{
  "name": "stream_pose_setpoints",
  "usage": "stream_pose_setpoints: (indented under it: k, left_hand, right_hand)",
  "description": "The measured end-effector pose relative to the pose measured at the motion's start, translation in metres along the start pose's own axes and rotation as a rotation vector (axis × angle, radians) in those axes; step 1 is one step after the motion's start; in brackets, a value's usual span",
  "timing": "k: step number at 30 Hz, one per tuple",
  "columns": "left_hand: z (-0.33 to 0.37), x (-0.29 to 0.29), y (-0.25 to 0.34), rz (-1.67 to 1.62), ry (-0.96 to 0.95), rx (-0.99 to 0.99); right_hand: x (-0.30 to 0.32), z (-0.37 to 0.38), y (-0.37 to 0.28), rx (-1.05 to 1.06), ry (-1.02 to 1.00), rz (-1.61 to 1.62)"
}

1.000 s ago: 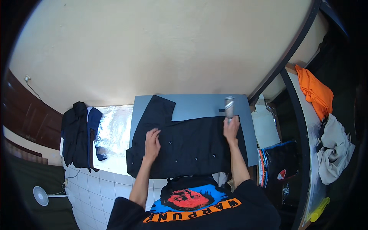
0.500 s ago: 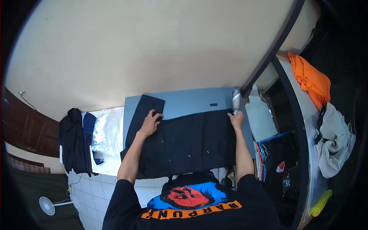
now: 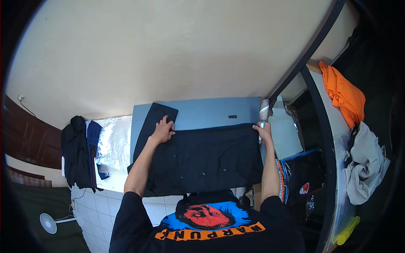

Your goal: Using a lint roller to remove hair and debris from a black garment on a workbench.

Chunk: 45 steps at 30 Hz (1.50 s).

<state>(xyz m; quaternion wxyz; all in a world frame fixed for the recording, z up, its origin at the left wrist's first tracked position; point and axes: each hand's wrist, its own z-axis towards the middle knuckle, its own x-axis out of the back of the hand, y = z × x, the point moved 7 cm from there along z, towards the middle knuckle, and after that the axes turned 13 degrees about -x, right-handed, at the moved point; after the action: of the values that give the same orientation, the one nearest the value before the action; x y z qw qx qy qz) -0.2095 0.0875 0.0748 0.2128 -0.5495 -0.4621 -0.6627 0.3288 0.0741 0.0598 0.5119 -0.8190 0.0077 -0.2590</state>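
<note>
A black garment (image 3: 211,152) with small round fasteners along its near part lies spread on a blue-grey board (image 3: 202,111). Its folded part, which looks like a sleeve (image 3: 159,113), points away from me at the far left. My left hand (image 3: 163,130) rests on the cloth where that part meets the body, fingers apart and slightly bent. At the garment's far right corner, my right hand (image 3: 264,131) is closed round the pale handle of a lint roller (image 3: 264,110). The roller head points away from me, and my fingertips touch the cloth edge.
Dark clothes (image 3: 77,152) lie left of the board beside clear plastic wrapping (image 3: 114,143). To the right are a pale flat panel (image 3: 284,133) and a stack of packed garments (image 3: 301,173). Beyond a dark frame (image 3: 317,101) lie orange cloth (image 3: 344,95) and grey cloth (image 3: 367,164).
My right hand and the lint roller have shifted slightly right, toward the board's edge. The garment's right edge lies a little farther right on the board. My left hand stays on the cloth.
</note>
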Motion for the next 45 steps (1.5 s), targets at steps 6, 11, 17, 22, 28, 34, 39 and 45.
stream_pose_setpoints:
  k: [6,11,17,22,28,34,39,45]
  left_hand:
    - [-0.013,-0.012,0.062,0.195,0.309,0.064]
    - [-0.026,-0.050,0.112,0.159,0.383,0.119]
    - [-0.013,-0.040,0.138,0.222,0.054,0.199]
    - [-0.015,-0.034,0.098,0.155,0.207,0.111]
    - [-0.017,-0.010,0.047,0.090,0.341,-0.078]
    - [-0.022,-0.024,0.043,0.256,0.279,-0.145]
    - [-0.029,-0.023,0.033,0.251,0.255,-0.141]
    - [-0.021,-0.010,0.058,0.243,0.142,-0.107]
  right_hand:
    - [-0.013,-0.001,0.005,-0.146,0.047,-0.059]
    - [-0.020,0.006,0.014,-0.104,-0.091,0.120]
    - [-0.009,0.024,0.051,-0.233,-0.148,0.364]
    - [-0.007,-0.002,0.037,-0.379,-0.235,0.260]
    - [0.029,-0.070,0.046,-0.305,-0.220,0.006]
    - [0.043,-0.117,0.080,-0.299,-0.283,-0.089]
    - [0.048,-0.148,0.056,-0.351,-0.305,0.042]
    - [0.053,-0.135,0.077,-0.354,-0.254,-0.305]
